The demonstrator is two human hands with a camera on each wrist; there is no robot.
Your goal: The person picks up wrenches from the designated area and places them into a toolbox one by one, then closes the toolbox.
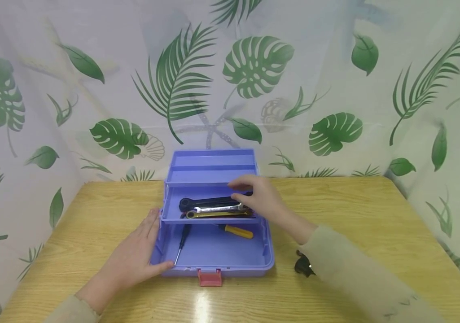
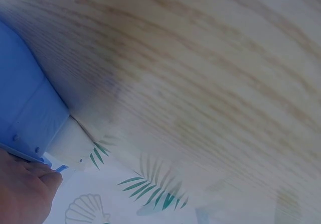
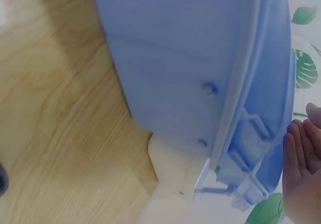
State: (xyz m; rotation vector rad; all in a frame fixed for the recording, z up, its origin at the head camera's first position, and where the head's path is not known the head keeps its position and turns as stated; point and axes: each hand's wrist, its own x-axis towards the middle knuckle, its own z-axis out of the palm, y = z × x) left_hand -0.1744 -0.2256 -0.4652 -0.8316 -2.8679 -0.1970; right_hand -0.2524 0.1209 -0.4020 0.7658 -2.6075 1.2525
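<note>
Braces periwinkle-blue plastic toolbox [image 1: 221, 258] at eight o'clock with left hand [image 1: 134, 253] in wide grip, presumably against sliding. Poises right hand [image 1: 263, 197] at two o'clock with loosely parted, seemingly empty grip near black, silver and gold metal wrenches [image 1: 217, 208], laid crosswise in blue plastic tray [image 1: 173, 197], likely for fit. Cannot confirm contact.

The right hand [image 1: 261, 197] is covering the right ends of the wrenches [image 1: 217, 208], leaving unclear whether it is touching them. The tray [image 1: 173, 202] is hiding part of the yellow screwdriver's [image 1: 238, 231] shank and the black screwdriver's [image 1: 184, 235] upper end. The right sleeve [image 1: 367, 273] is partly overlapping a black thing [image 1: 303, 265] too small to identify. In the left wrist view, the edges are cropping the left hand [image 2: 25, 191] and box [image 2: 30, 88]; in the right wrist view, the left edge is cutting off a dark object [image 3: 2, 180].
</note>
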